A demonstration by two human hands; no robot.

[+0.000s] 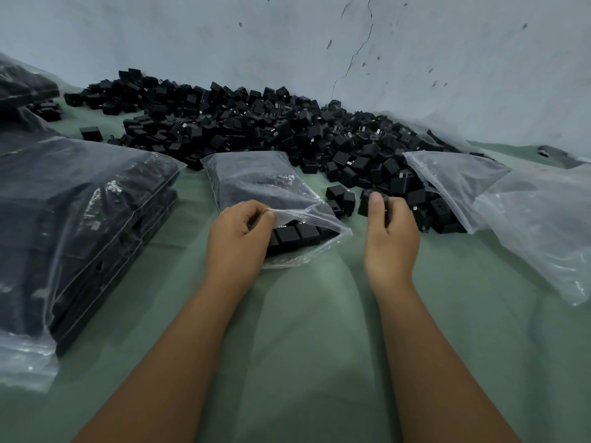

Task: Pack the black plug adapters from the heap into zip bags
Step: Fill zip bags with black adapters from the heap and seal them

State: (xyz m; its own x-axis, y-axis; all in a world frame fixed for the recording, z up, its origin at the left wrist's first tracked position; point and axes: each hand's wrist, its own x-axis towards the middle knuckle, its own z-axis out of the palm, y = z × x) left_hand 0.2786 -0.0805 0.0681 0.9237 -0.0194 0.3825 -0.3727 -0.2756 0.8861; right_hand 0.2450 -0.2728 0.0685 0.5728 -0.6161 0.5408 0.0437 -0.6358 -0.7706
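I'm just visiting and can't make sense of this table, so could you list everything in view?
heap of plug adapters: one, too many pieces to count, black, along the wall at the back of the table
open zip bag: one, clear, centre, partly filled with black adapters, mouth facing the person
filled bags: a stack, number unclear, clear plastic with black contents, on the left
empty bags: a loose pile, clear, on the right, partly over the heap
table cover: one, green, under everything
wall: pale, cracked, behind the heap
left hand: holds up the open bag's upper lip
right hand: fingers grip a black adapter at the heap's near edge
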